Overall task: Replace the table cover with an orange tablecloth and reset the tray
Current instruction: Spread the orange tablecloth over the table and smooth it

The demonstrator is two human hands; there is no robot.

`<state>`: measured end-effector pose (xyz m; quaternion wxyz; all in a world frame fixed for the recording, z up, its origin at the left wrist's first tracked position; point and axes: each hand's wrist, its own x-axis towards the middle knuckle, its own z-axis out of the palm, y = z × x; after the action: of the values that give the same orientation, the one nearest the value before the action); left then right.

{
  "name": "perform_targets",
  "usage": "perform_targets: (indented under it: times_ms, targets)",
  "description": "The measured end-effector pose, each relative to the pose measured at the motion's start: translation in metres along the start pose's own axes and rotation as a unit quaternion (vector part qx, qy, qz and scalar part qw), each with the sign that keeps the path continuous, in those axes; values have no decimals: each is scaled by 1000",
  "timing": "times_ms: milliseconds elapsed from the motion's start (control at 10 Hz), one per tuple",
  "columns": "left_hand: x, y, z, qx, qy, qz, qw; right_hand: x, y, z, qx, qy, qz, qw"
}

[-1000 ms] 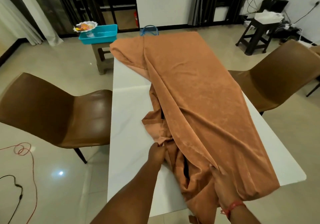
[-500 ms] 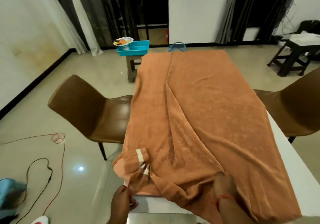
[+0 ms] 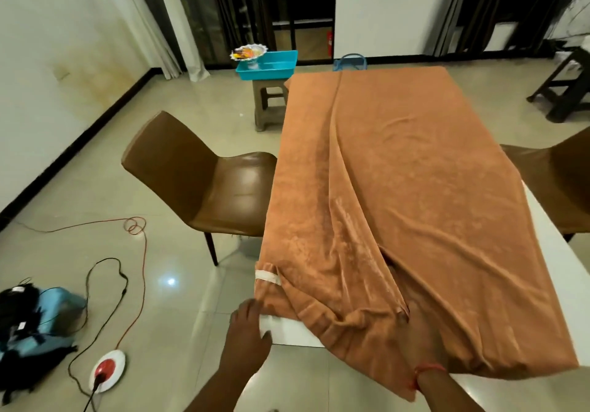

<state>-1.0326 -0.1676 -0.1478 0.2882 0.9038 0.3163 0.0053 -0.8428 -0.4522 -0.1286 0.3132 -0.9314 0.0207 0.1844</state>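
On the white table (image 3: 549, 236): orange tablecloth (image 3: 399, 188), spread lengthwise, creased, near corners hanging off the front edge. Left hand (image 3: 249, 325): fingers at the cloth's near-left corner, apparently pinching it. Right hand: buried under the fabric, grip cannot be told. Blue tray (image 3: 268, 65): on a stool (image 3: 268, 105) beyond the table.

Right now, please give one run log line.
orange tablecloth: spread, wrinkled | left hand: on near corner | right hand: under cloth | tray: on stool
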Motion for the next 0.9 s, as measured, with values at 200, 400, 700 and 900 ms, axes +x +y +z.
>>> perform_targets:
  times_ms: [200, 400, 700, 900]
  targets:
    - [61, 27, 2, 271, -143, 204, 930, -21, 5, 13, 15, 54, 4, 998]
    - [68, 18, -1, 320, -201, 283, 881, -38, 5, 20, -15, 77, 41, 996]
    - [-1, -41, -8, 226, -208, 245, 919, -51, -10, 23, 21, 47, -22, 998]
    - [-51, -74, 5, 230, -219, 61, 946, -46, 0, 16, -56, -74, -98, 991]
